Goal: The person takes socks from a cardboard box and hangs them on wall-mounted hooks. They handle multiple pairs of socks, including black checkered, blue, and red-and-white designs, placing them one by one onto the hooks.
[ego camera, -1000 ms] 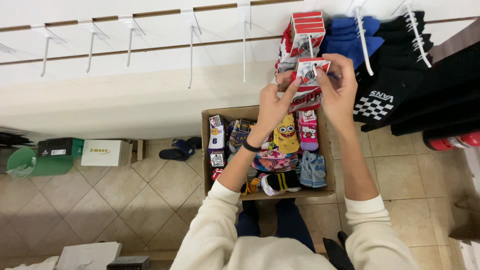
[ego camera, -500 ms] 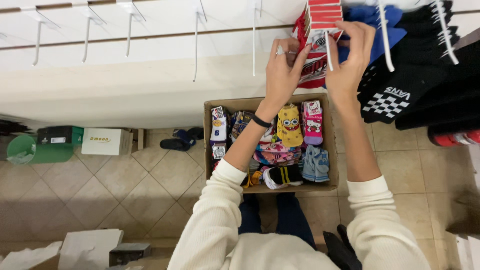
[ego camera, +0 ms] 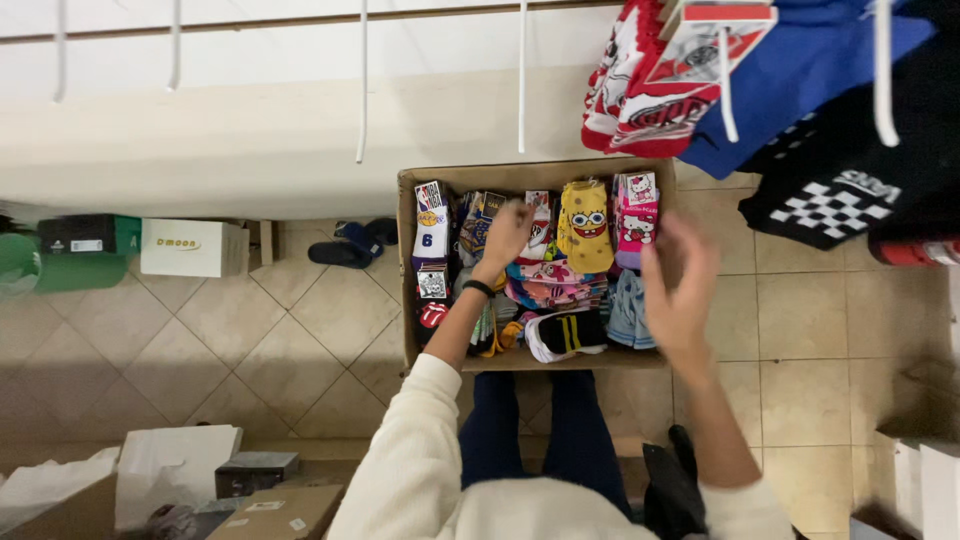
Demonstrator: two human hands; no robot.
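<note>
Two hands over a cardboard box (ego camera: 408, 270) of socks (ego camera: 584, 225): left fingers (ego camera: 512, 222) touch packs, right hand (ego camera: 678, 285) open, empty.

Single head cam, looking straight down from above at cardboard box (ego camera: 430, 340) on tiled floor (ego camera: 240, 340); mid-range, no second view.

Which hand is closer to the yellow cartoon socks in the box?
Left. The left hand is just beside the yellow cartoon socks; the right hand hovers farther off, beyond the pink socks.
</note>
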